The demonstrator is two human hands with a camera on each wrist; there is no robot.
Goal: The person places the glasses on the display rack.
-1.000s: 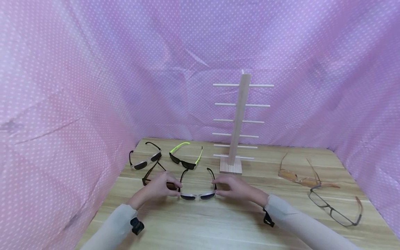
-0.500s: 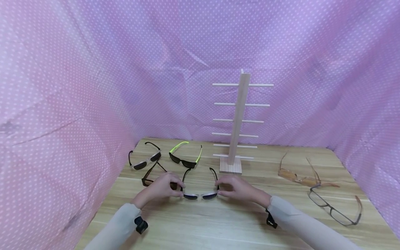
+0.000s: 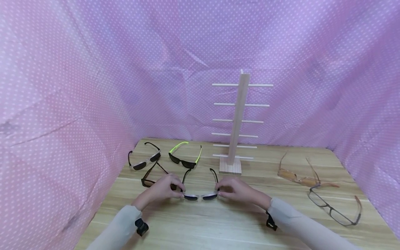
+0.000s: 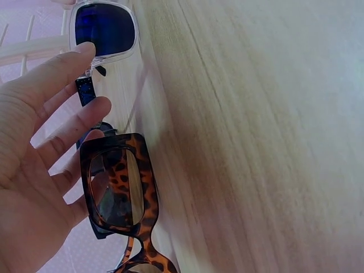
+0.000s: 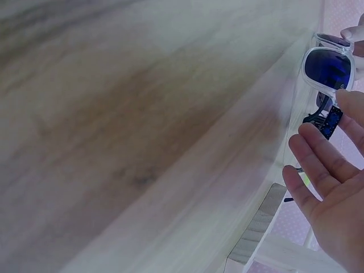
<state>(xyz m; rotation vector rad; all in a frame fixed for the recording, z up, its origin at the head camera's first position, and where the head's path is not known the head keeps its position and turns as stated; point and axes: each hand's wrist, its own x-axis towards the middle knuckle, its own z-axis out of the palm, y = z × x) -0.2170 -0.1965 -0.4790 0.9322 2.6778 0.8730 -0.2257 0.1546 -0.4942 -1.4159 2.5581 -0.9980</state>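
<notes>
A pair of clear-framed sunglasses (image 3: 191,198) with dark lenses and black temples is at the middle of the wooden table, temples unfolded toward the back. At its left hinge corner, my left hand (image 3: 162,187) pinches the frame between thumb and index finger. My right hand (image 3: 239,190) grips the opposite corner the same way. In the left wrist view, the thumb lies on the frame by the blue-tinted lens (image 4: 105,28). Tortoiseshell sunglasses (image 4: 149,210) sit just beyond my left fingers, partly covered by that hand in the head view.
Behind stands a wooden display rack (image 3: 239,118) with several crossbars. Other clear-framed sunglasses (image 3: 139,165) and black sunglasses with lime temples (image 3: 188,164) lie at the back left. Orange-tinted glasses (image 3: 287,174) and grey-framed eyeglasses (image 3: 326,207) lie at the right, close together.
Both hands and the clear-framed sunglasses between them have shifted slightly to the right since a second ago. Over the last half second they have hardly moved.
</notes>
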